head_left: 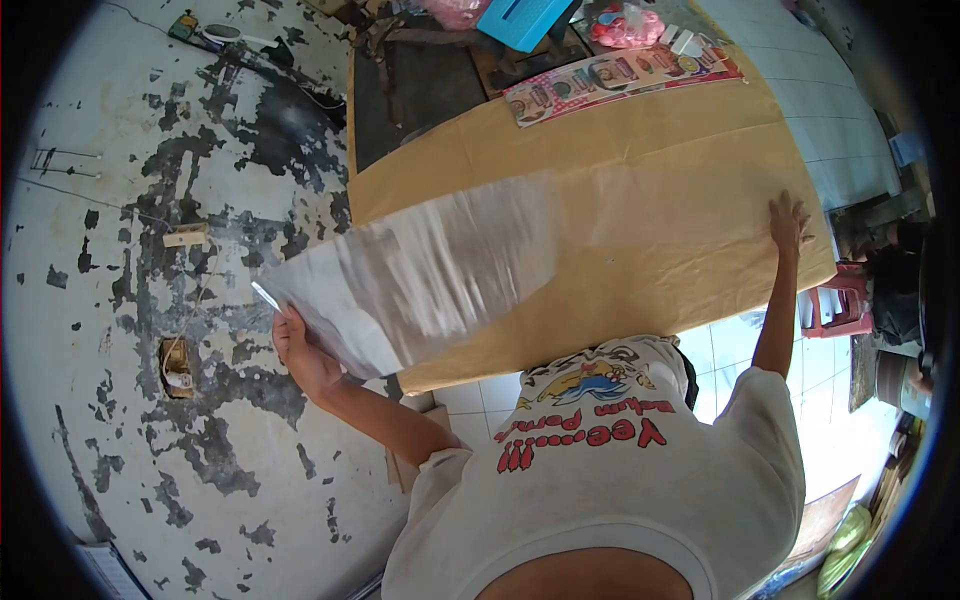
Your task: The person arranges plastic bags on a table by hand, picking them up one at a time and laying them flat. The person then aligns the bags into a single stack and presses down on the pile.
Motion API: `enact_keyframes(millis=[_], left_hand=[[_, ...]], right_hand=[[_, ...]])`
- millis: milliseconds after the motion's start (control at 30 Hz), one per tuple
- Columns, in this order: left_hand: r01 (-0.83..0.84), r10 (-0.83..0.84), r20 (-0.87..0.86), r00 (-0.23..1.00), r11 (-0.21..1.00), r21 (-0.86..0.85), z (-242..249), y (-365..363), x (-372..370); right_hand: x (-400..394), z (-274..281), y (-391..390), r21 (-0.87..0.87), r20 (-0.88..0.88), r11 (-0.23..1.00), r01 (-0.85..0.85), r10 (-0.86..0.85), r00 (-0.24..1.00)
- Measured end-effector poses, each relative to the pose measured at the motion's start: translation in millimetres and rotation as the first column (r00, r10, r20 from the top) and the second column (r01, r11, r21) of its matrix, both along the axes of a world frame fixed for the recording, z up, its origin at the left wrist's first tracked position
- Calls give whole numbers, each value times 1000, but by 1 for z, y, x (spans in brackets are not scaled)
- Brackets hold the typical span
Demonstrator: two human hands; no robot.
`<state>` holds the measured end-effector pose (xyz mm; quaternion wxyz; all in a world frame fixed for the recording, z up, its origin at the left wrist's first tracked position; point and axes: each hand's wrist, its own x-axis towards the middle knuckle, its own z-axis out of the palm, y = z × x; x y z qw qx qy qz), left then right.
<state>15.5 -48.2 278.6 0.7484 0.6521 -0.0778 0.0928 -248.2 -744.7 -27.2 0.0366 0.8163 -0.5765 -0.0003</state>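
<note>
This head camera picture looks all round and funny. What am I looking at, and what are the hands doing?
The camera sits on a person's head and looks down, so the picture bends at the edges. You see their white shirt from above. In front lies a big brown board. The left hand holds the corner of a shiny, see-through plastic sheet lying over the board. The right hand rests flat, fingers spread, near the board's far edge. A colourful strip of packets lies at the board's other end.
</note>
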Motion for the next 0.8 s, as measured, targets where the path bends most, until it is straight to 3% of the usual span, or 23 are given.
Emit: enact_keyframes(millis=[33,100,133,200,233,300,367,433,467,533,633,733,800], left_hand=[[-54,59,-56,997,996,75,-8,8,9],[-143,182,-148,972,960,241,-42,28,33],[-102,148,-166,975,961,257,-64,33,44],[40,100,-327,940,918,396,-99,43,58],[30,132,-330,935,897,442,-116,40,59],[44,153,-359,921,874,485,-160,44,65],[58,176,-353,919,826,561,-198,64,68],[25,228,-266,937,712,702,-217,80,73],[-20,263,-172,949,597,802,-231,96,77],[-115,286,16,958,332,936,-258,123,86],[-129,294,65,954,204,970,-281,119,83],[55,288,-49,956,-12,998,-287,66,61],[316,150,-325,934,79,945,-305,23,47]], right_hand=[[-2,2,-9,-105,104,994,36,-25,994],[5,5,4,-291,396,957,-4,125,910],[23,36,45,-275,569,961,-25,183,802],[46,45,101,-276,659,934,-229,357,662],[61,52,136,-269,742,910,-314,404,535],[82,38,186,-226,770,886,-405,417,483],[90,57,229,-104,695,917,-385,344,632],[100,44,243,66,837,821,-568,264,480],[102,40,248,132,890,742,-657,204,409],[113,50,271,277,886,601,-750,142,441],[128,38,305,260,728,617,-743,379,571],[141,50,299,470,645,514,-718,355,676],[145,48,302,484,655,441,-755,389,647]])
